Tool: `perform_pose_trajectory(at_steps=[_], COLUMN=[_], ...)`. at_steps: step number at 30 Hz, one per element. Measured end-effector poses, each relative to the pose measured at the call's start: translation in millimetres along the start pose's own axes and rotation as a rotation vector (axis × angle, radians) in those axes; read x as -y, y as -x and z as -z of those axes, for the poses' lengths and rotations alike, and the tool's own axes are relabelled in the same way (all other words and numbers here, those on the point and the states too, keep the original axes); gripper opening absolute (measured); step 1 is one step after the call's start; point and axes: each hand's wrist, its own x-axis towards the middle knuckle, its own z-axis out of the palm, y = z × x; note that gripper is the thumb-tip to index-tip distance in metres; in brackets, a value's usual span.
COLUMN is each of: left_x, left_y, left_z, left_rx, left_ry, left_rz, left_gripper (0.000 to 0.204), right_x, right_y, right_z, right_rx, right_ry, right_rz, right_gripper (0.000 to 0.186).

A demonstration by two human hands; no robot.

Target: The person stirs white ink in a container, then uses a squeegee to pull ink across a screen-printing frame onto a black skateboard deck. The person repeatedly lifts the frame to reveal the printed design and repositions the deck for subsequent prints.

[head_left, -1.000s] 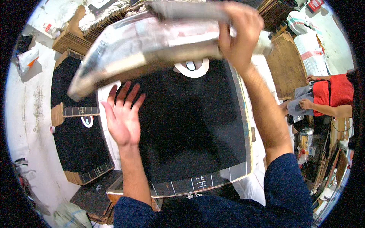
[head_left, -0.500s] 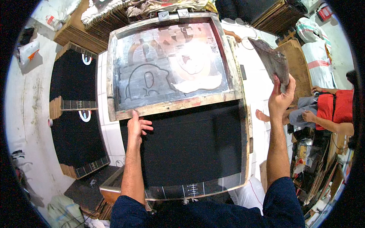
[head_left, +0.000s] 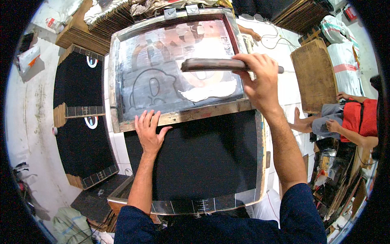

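Observation:
A wooden-framed printing screen (head_left: 150, 92) with cartoon outlines lies over the upper part of a board covered in black fabric (head_left: 203, 158). White ink (head_left: 209, 94) sits in a streak near the screen's lower right. My left hand (head_left: 150, 131) rests with fingers spread on the lower left of the frame. My right hand (head_left: 261, 81) grips a long dark squeegee (head_left: 205, 65), held roughly level above the right half of the screen. Two metal clamps (head_left: 170, 14) are at the frame's top edge.
At left lie two black fabric-covered boards (head_left: 79, 146). At right a person in red (head_left: 359, 118) sits beside a brown board (head_left: 312, 76) and white sacks. Cardboard stacks (head_left: 75, 28) and a cable (head_left: 276, 40) are at the back; another person's bare foot shows behind the frame.
The screen has come down from a raised, blurred position onto the board. My left hand has moved onto its front edge. The squeegee has swung from upright at the right to level over the screen.

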Motion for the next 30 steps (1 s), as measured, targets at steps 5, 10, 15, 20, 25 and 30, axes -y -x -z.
perform_pose_trajectory(at_steps=[5,10,15,20,25,30], left_x=[7.1,9.5,13.7,15.3,12.4,12.9], left_y=[9.0,12.7,12.5,13.9,11.8,9.7], left_z=[-14.6,-19.8,-19.9,-18.1,-17.9,-16.2], left_rx=[-0.040,-0.098,-0.114,-0.107,-0.159,-0.026], left_ry=[-0.057,-0.131,-0.137,-0.139,-0.121,-0.083], left_rz=[-0.003,-0.043,-0.065,-0.089,-0.075,-0.022], left_gripper=[0.066,0.057,0.054,0.056,0.064,0.062], right_x=[-0.2,-18.6,-30.1,-33.0,-27.0,-4.9], right_y=[-10.6,-11.1,-3.8,-2.6,-8.2,-2.5], right_z=[-20.8,-20.6,-6.3,-0.4,-12.8,-37.4], right_rx=[0.065,-0.019,-0.078,-0.084,0.022,0.190], right_ry=[-0.031,-0.026,-0.091,-0.095,-0.110,0.030], right_rz=[-0.005,-0.083,-0.130,-0.193,-0.115,-0.042], right_gripper=[0.034,0.034,0.034,0.037,0.040,0.042])
